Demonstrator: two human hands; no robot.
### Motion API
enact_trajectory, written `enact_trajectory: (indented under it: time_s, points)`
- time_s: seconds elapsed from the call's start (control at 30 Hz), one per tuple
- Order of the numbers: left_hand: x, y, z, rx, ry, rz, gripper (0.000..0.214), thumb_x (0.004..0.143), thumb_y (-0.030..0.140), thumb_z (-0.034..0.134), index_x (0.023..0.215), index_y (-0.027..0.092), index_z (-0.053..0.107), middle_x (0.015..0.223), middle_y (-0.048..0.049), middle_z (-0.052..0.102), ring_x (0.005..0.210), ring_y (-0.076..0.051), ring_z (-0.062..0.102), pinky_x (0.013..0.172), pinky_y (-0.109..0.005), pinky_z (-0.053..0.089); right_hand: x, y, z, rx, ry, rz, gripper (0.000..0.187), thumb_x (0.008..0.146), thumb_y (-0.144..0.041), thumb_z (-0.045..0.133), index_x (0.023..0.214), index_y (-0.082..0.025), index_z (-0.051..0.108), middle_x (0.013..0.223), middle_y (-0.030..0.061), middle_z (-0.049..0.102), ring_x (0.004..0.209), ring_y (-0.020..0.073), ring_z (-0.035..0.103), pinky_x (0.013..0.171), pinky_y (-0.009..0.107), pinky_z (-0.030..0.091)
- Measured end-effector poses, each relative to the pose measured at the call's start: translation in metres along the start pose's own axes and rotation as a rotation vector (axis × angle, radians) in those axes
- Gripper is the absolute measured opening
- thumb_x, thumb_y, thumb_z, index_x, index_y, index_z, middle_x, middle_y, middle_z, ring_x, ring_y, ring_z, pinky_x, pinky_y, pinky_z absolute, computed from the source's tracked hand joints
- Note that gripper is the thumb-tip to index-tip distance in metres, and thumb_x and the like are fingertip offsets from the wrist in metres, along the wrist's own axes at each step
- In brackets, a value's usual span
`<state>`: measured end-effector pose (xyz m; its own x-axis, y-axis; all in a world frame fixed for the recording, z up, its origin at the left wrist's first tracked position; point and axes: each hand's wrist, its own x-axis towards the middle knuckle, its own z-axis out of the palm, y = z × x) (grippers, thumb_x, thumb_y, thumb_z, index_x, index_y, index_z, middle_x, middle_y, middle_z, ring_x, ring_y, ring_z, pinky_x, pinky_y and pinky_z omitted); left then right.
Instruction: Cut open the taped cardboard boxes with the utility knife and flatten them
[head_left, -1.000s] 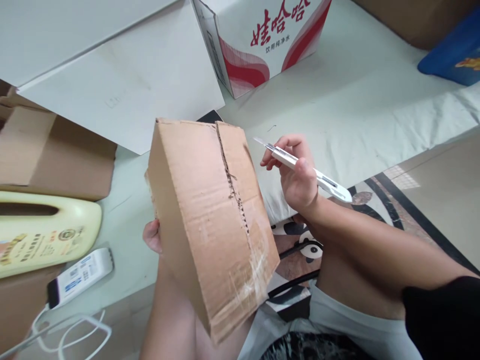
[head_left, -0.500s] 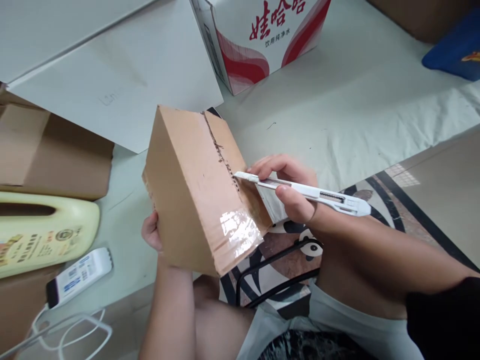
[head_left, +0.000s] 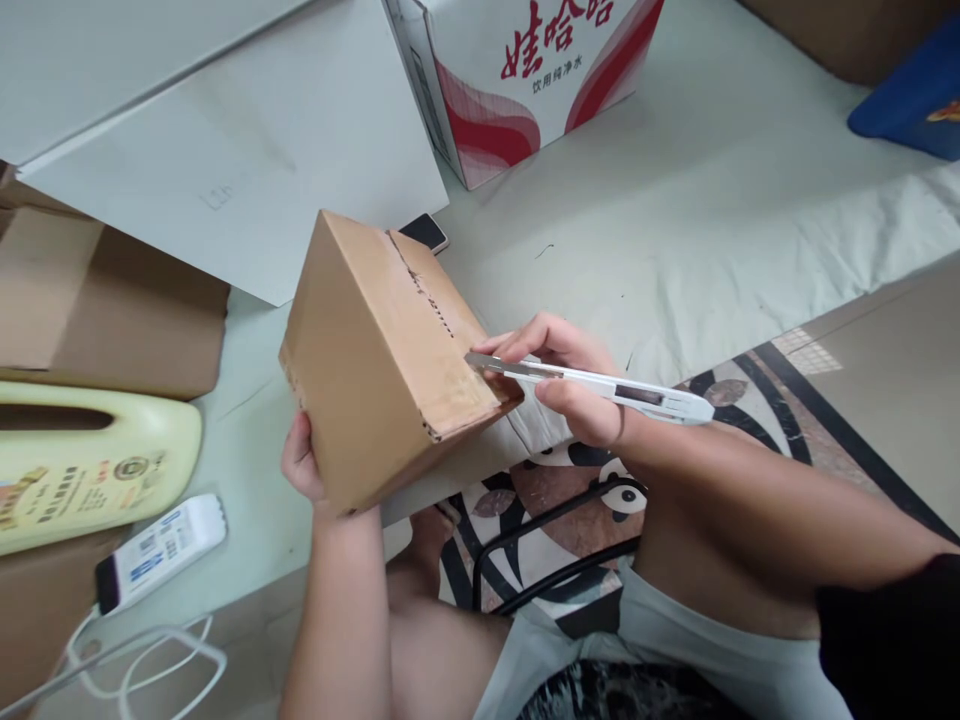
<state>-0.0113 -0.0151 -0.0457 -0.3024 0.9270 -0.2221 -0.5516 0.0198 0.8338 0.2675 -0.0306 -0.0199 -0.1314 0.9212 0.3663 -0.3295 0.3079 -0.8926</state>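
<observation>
A brown cardboard box (head_left: pixel 352 360) is tilted in front of me, with a rough, perforated-looking seam running along its upper face. My left hand (head_left: pixel 303 462) grips the box at its lower left; only part of the fingers shows and the rest are behind the cardboard. In my right hand (head_left: pixel 574 375) is a white utility knife (head_left: pixel 630 388), held between thumb and fingers. Its tip lies at the box's upper face, near the seam's lower end. Whether the blade is in the cardboard I cannot tell.
A white box with red lettering (head_left: pixel 540 100) stands behind, beside a large white panel (head_left: pixel 232 180). To the left are a pale yellow bottle (head_left: pixel 97 490), a white device with a cable (head_left: pixel 161 555) and a brown carton (head_left: pixel 150 300). A dark phone (head_left: pixel 425 233) lies behind the box.
The cardboard box has tipped, and its near lower edge has risen. The shiny tape at its near end no longer shows. My right hand and the knife have shifted slightly left.
</observation>
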Motion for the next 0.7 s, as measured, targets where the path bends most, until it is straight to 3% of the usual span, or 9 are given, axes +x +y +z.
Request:
enact_trajectory:
  time_s: [0.2,0.3,0.43,0.5,0.63,0.7]
  points:
    - [0.002,0.002,0.001,0.015,0.090,0.041,0.039,0.084,0.042,0.062,0.113,0.018,0.073,0.105,-0.0059,0.080,0.102,-0.024,0.072,0.105,-0.036,0.051,0.004,0.005,-0.005,0.085,-0.048,0.111,0.023,0.078,-0.037,0.070,0.095,-0.021,0.069,0.114,0.0112,0.078,0.127,0.0315,0.067,0.099,0.052,0.057]
    - [0.004,0.002,0.000,0.031,0.086,0.053,0.040,0.083,0.043,0.062,0.113,0.018,0.072,0.107,-0.0066,0.079,0.113,-0.026,0.069,0.108,-0.037,0.048,0.010,0.003,-0.003,0.169,-0.015,0.147,0.018,0.072,-0.034,0.069,0.085,-0.022,0.069,0.092,0.0074,0.080,0.120,0.0322,0.070,0.104,0.058,0.054]
    - [0.007,0.000,0.004,0.038,0.103,0.096,0.042,0.078,0.045,0.064,0.110,0.019,0.071,0.103,-0.0052,0.079,0.121,-0.027,0.065,0.110,-0.036,0.045,0.018,-0.002,-0.002,0.264,-0.025,0.080,0.020,0.076,-0.043,0.062,0.071,-0.024,0.065,0.060,0.0013,0.069,0.082,0.0272,0.076,0.116,0.061,0.044]
    - [0.006,0.000,0.010,0.047,0.143,0.115,0.038,0.077,0.044,0.063,0.105,0.019,0.071,0.103,-0.0050,0.079,0.123,-0.027,0.064,0.111,-0.036,0.045,0.020,-0.003,-0.004,0.244,0.083,0.054,0.030,0.080,-0.053,0.059,0.071,-0.025,0.061,0.058,0.0000,0.066,0.081,0.0267,0.076,0.112,0.059,0.048]
    - [-0.002,0.006,0.026,0.069,0.165,0.083,0.032,0.076,0.039,0.060,0.096,0.018,0.073,0.102,-0.0068,0.079,0.118,-0.027,0.066,0.108,-0.035,0.047,0.024,0.005,-0.012,0.092,0.448,0.084,0.039,0.090,-0.066,0.051,0.084,-0.027,0.053,0.059,-0.0053,0.057,0.069,0.0203,0.071,0.085,0.046,0.061]
    - [-0.008,0.009,0.031,0.102,0.179,0.079,0.030,0.075,0.038,0.058,0.090,0.018,0.073,0.096,-0.0062,0.078,0.113,-0.027,0.067,0.101,-0.034,0.050,0.025,0.012,-0.014,-0.027,0.512,0.089,0.037,0.092,-0.065,0.054,0.088,-0.028,0.051,0.057,-0.0072,0.054,0.061,0.0176,0.066,0.076,0.040,0.060]
